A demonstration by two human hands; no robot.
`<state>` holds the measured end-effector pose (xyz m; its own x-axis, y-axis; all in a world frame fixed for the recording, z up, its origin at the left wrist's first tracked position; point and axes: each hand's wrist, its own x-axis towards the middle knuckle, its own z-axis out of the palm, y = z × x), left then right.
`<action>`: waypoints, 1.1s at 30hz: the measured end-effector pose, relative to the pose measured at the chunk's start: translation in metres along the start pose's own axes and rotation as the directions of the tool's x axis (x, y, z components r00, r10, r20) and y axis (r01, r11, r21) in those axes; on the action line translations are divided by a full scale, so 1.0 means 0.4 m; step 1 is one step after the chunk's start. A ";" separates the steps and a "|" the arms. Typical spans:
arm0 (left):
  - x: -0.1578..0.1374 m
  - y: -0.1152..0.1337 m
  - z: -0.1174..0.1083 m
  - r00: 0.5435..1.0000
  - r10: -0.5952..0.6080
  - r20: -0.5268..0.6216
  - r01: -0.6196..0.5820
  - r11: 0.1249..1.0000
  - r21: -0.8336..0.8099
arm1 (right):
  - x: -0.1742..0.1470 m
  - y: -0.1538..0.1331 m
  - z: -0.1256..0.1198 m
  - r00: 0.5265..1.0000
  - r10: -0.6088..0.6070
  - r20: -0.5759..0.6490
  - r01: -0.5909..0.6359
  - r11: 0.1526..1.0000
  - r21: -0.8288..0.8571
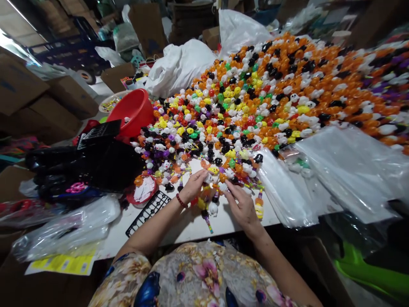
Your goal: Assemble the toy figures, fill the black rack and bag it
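Note:
Both hands are close together over the front of the white table (188, 221). My left hand (193, 186), with a red bead bracelet, is closed at the fingertips on a small white plastic figure (208, 178). Opposite it, the fingers of my right hand (243, 207) close around a white-and-orange plastic figure (223, 186); its exact shape is partly covered. Just below the hands lie a white figure (213, 209) and a striped stick (209, 225). A yellow figure (259, 209) on a stick rests right of my right hand.
Behind the hands rises a large heap of small colourful figures (281, 85). Left stand a red basin (137, 113), a red dish of white slips (155, 187) and a black grid tray (148, 213). Clear plastic bags (286, 192) lie right; more bags (76, 221) lie left.

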<state>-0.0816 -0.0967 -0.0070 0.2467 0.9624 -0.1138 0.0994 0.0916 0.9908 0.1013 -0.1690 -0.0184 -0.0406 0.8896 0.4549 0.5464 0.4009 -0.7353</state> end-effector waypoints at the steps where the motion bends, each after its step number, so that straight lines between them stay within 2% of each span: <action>1: -0.017 0.000 0.003 1.000 -0.006 -0.001 0.006 1.000 0.029 | 0.000 -0.003 0.005 1.000 -0.023 -0.001 0.023 0.999 -0.025; 5: -0.054 0.002 0.019 1.000 0.013 0.007 -0.014 0.993 0.119 | -0.010 -0.010 0.017 0.995 -0.097 0.024 0.099 0.988 -0.116; 9: -0.066 0.007 0.032 0.994 0.098 0.041 -0.105 0.965 0.240 | -0.020 -0.016 0.007 0.988 -0.147 0.054 0.154 0.977 -0.149; 14: -0.070 -0.002 0.047 0.993 0.092 0.077 -0.109 0.964 0.244 | -0.024 -0.023 -0.020 0.979 -0.152 0.132 0.166 0.981 -0.102; 17: -0.074 -0.011 0.057 0.994 0.084 0.073 -0.101 0.957 0.270 | -0.025 -0.026 -0.028 0.981 -0.098 0.167 0.103 0.995 -0.020; 23: -0.087 -0.009 0.068 0.998 0.062 -0.013 -0.052 0.911 0.409 | -0.021 -0.034 -0.024 0.976 0.155 0.154 -0.172 0.980 0.102; 28: -0.095 -0.015 0.085 1.000 0.006 0.011 -0.010 0.918 0.395 | -0.023 -0.047 -0.011 0.955 0.158 0.252 -0.206 0.963 0.176; 33: -0.119 -0.025 0.106 0.995 -0.083 -0.048 0.095 0.928 0.360 | -0.036 -0.043 0.018 0.954 0.140 0.267 -0.193 0.964 0.184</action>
<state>-0.0535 -0.1544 -0.0146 0.1913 0.9626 -0.1918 0.4626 0.0840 0.8826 0.0866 -0.1870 -0.0159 -0.1857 0.9627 0.1969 0.3805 0.2552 -0.8889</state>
